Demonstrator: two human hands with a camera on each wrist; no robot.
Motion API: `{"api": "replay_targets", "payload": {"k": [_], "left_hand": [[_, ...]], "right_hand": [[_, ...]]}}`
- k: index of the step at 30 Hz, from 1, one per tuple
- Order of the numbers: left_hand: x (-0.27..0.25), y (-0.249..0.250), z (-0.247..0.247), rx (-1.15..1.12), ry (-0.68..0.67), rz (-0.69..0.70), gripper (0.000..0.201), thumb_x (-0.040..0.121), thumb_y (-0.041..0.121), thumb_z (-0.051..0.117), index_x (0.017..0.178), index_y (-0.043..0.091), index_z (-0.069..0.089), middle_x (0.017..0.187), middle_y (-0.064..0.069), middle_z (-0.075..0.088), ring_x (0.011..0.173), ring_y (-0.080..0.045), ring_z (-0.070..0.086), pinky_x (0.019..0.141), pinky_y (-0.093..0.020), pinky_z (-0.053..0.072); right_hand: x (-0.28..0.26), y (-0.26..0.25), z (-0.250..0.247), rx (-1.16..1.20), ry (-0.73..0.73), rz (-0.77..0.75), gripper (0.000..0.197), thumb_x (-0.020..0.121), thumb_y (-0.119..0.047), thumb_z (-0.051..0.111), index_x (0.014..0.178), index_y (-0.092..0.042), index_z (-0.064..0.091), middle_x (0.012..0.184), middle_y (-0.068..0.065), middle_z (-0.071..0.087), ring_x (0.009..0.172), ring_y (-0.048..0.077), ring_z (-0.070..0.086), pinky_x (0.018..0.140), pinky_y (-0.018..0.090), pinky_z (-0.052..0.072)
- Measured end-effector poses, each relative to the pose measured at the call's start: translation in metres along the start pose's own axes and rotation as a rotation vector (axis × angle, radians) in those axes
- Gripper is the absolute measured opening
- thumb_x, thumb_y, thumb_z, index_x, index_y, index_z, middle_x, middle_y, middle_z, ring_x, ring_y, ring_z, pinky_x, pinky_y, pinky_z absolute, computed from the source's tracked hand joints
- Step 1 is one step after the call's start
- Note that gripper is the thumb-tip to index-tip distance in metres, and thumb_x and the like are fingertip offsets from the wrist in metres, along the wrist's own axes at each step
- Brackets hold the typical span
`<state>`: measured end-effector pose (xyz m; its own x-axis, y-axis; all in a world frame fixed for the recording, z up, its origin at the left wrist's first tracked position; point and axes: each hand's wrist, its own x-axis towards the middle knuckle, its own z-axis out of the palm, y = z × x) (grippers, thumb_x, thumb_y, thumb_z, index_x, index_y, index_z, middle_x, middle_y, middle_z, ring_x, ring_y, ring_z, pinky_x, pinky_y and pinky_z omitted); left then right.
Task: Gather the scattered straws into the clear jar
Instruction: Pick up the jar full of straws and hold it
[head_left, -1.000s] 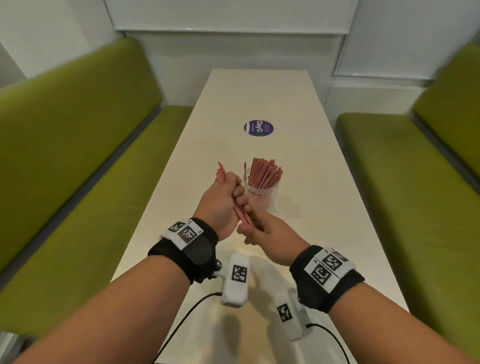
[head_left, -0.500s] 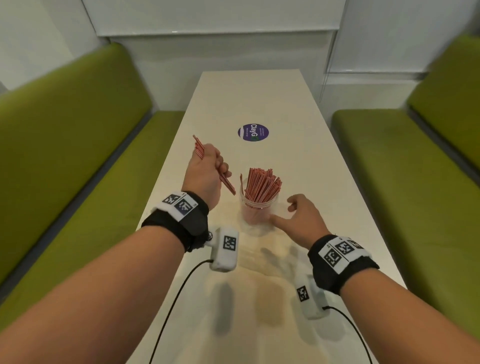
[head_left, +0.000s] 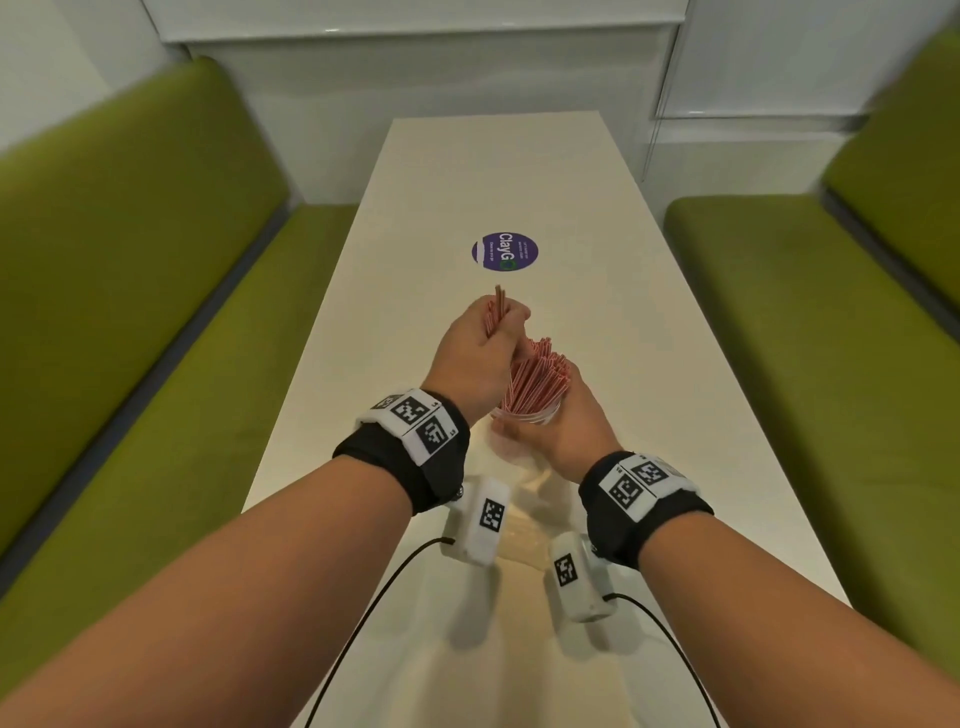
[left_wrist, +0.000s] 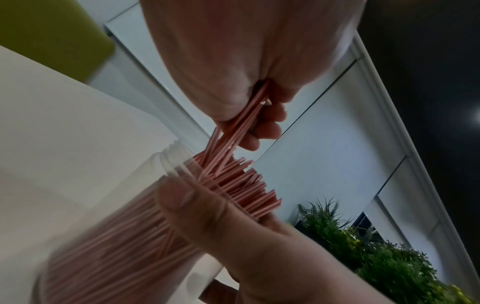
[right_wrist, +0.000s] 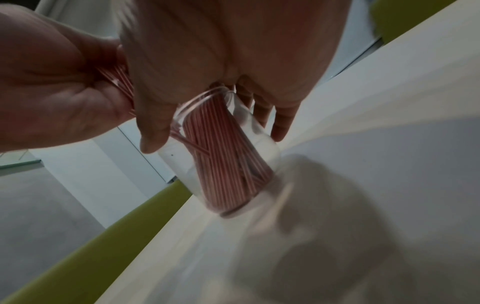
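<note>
Flanking white table (head_left: 597, 218), green benches (head_left: 130, 270), white walls (head_left: 415, 67)

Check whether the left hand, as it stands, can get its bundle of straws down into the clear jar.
Probably yes. The left hand grips its bundle right over the mouth of the clear jar, which the right hand holds. The jar's own straws crowd the opening and may resist.

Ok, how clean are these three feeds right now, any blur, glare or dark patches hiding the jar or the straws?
Head view: sharp centre, edges smeared and bowed; the left hand covers part of the jar. Left wrist view: the jar is motion-blurred, the straws at its mouth clearer, the right side dark. Right wrist view: dim; the table is smeared with soft shadow, the straws in the jar readable.
</note>
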<state>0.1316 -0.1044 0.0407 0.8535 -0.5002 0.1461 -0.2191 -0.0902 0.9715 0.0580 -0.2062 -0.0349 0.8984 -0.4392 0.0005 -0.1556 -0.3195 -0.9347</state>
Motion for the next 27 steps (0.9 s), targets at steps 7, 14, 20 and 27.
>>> {"api": "replay_targets", "payload": {"k": [7,14,20,27], "left_hand": [[0.005,-0.001,0.006,0.113,-0.05,0.033,0.022,0.096,0.009,0.043,0.092,0.025,0.057,0.072,0.002,0.062,0.076,-0.015,0.06,0.085,-0.038,0.051],[0.0,-0.01,0.009,0.308,-0.21,0.096,0.036,0.098,0.004,0.04,0.122,0.017,0.064,0.122,-0.001,0.065,0.123,-0.014,0.054,0.111,-0.034,0.036],[-0.005,-0.022,-0.021,0.423,-0.202,0.233,0.056,0.092,0.033,0.04,0.145,0.013,0.037,0.154,0.0,0.032,0.145,-0.009,0.017,0.117,-0.025,0.01],[-0.008,-0.04,0.0,0.664,-0.372,0.169,0.072,0.091,0.042,0.032,0.152,0.011,0.009,0.161,-0.005,0.004,0.148,-0.016,0.0,0.121,-0.032,0.001]], "right_hand": [[0.001,0.0,-0.001,-0.032,0.011,0.002,0.071,0.058,-0.034,0.089,0.116,-0.026,0.047,0.102,-0.015,0.06,0.094,-0.001,0.06,0.08,0.021,0.048],[0.0,-0.005,-0.004,0.003,-0.023,-0.008,0.062,0.064,-0.019,0.086,0.109,-0.025,0.044,0.095,-0.014,0.058,0.084,-0.002,0.058,0.069,0.009,0.046],[-0.002,0.001,0.0,0.017,-0.004,0.007,0.083,0.054,-0.043,0.088,0.124,-0.032,0.045,0.114,-0.014,0.061,0.102,0.002,0.061,0.091,0.027,0.051],[-0.005,-0.009,-0.006,0.045,-0.032,-0.013,0.063,0.07,-0.014,0.082,0.117,-0.033,0.045,0.1,-0.024,0.058,0.087,-0.009,0.058,0.064,-0.002,0.043]]}}
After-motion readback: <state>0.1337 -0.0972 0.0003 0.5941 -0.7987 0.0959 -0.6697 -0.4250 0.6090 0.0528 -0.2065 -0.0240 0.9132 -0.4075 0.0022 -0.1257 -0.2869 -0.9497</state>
